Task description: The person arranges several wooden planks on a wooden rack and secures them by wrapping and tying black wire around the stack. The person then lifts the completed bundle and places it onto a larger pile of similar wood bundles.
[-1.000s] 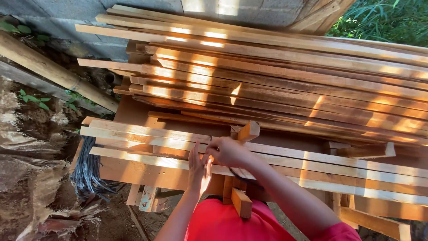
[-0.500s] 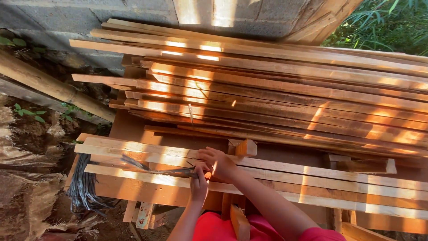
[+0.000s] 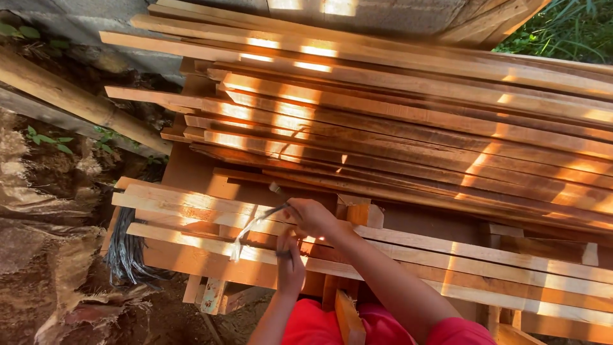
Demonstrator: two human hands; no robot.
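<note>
Right hand (image 3: 311, 216) is closing its grip on a thin dark tool (image 3: 271, 210) over the front planks (image 3: 191, 204). Left hand (image 3: 290, 262) is pinching a pale strip (image 3: 246, 235) just below. Big plank stack (image 3: 415, 128) is lying behind.

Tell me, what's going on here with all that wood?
A person in a red top stands over a stack of wooden slats. The right hand grips a thin dark tool, its tip resting on the slats. The left hand sits just below it, pinching something small I can't make out. A pale strip trails from the tool across the wood. Behind lies a larger pile of long planks in dappled sunlight.
</note>
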